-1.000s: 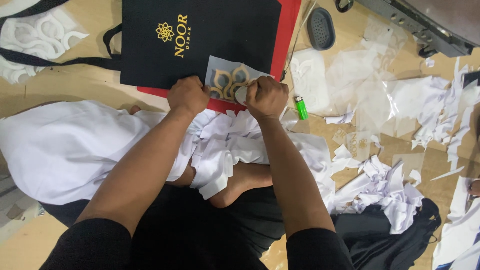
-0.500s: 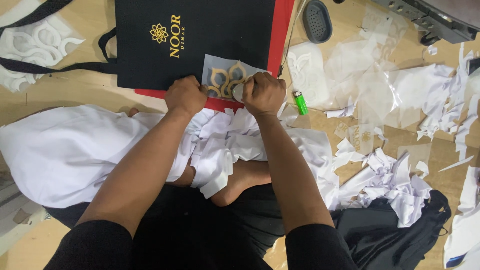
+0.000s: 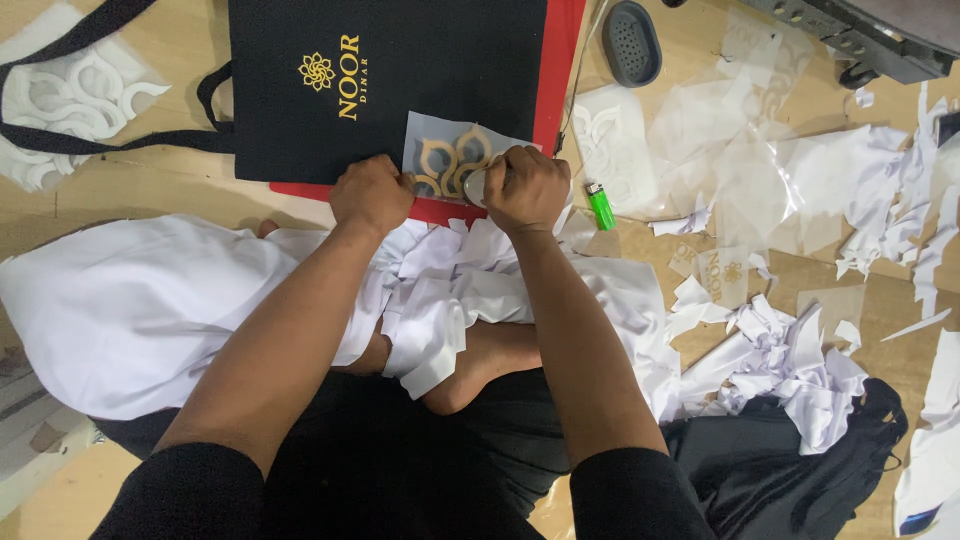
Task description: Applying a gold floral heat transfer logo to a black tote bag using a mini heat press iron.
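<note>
A black cloth bag [image 3: 420, 70] with a gold flower print lies flat on a red board [image 3: 560, 70] on the wooden floor. A clear film sheet with a gold curly design [image 3: 450, 155] rests on the bag's lower edge. My left hand [image 3: 372, 193] is closed and presses down at the sheet's left corner. My right hand [image 3: 525, 187] grips a small pale tool [image 3: 476, 185] against the sheet's right side; most of the tool is hidden in my fist.
Crumpled white paper scraps [image 3: 440, 290] cover my lap and spread right. A green lighter [image 3: 601, 207] lies beside my right hand. Clear film sheets [image 3: 740, 150], a dark oval dish [image 3: 631, 42] and a white cutout [image 3: 70, 90] lie around; dark cloth [image 3: 800, 470] lower right.
My hands stay in the same place on the sheet. The right hand has shifted slightly over the gold design; the camera view moved a little.
</note>
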